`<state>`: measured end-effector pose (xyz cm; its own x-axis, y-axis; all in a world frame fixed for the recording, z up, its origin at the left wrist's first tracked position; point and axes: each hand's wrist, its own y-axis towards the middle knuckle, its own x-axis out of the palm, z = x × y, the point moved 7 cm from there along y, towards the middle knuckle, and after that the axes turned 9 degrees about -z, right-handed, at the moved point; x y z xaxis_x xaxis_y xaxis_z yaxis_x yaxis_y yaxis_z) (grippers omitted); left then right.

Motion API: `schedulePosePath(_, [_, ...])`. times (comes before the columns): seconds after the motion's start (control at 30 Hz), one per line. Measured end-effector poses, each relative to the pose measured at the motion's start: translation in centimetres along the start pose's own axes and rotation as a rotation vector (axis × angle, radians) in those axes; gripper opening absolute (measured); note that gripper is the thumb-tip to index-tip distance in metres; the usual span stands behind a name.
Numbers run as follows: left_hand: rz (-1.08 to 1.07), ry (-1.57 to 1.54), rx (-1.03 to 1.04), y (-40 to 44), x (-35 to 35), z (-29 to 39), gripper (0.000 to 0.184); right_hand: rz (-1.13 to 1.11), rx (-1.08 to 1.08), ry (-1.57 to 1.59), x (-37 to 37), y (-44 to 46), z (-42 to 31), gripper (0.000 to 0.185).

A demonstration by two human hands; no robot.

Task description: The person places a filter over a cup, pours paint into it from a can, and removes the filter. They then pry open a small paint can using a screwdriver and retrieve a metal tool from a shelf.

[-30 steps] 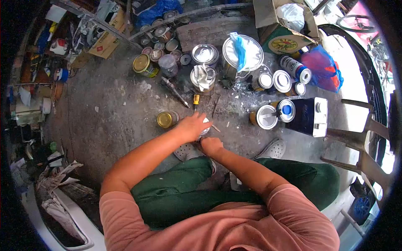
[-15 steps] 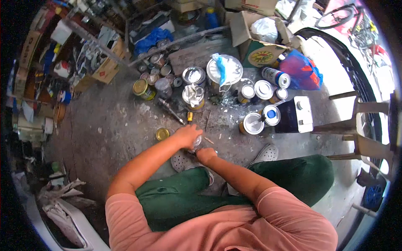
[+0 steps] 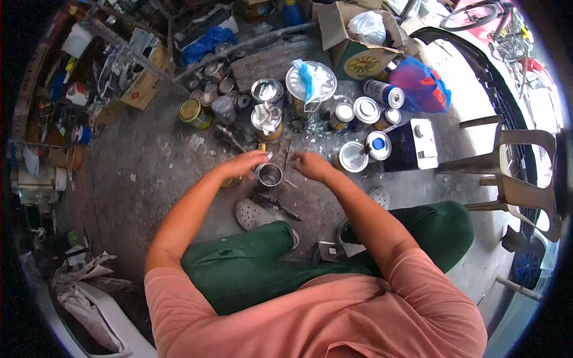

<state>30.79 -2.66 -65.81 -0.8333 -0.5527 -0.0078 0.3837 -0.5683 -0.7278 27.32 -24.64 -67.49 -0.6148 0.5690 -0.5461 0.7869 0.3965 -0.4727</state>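
Note:
A metal cup stands with its open mouth up, grey inside. My left hand is at the cup's upper left, thumb apart from the fingers; a small pale thing shows by its fingertips, unclear whether touched. To the cup's upper right, my right hand has curled fingers, and anything in them is hidden. A spray gun lies on the floor below the cup, near my left shoe. Above my left hand is a yellow screwdriver handle. The gold-lidded tin is mostly hidden under my left wrist.
Beyond my hands stand several tins, including one with a cloth and a big lidded can with a blue mask. An open tin and a dark rectangular can stand right. A chair is farther right.
My hands have moved apart and upward. The spray gun, earlier by my right hand, now lies on the floor. The cup's open mouth now shows, where my left hand covered it before.

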Motion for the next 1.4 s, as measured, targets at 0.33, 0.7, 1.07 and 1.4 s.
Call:
schedulePosePath(0.33, [-0.428,-0.507,0.044,-3.6,2.1,4.0,0.084,-0.106,-0.363,0.378,-5.0,-1.0,-8.6,0.034])
schedulePosePath(0.7, [0.221,-0.246,0.200,-3.5,-5.2,1.8,0.072,0.625,0.033,0.819,-22.2,6.5,10.2,0.035])
schedulePosePath(1.07, [0.175,-0.018,0.095,-1.7,-3.0,1.3,0.056,0.647,0.188,0.754,-19.2,2.6,8.7,0.050])
schedulePosePath(1.4, [0.161,-0.118,0.382,-5.1,2.7,14.4,0.038,0.376,-0.379,1.596,-12.6,-3.6,-8.4,0.033])
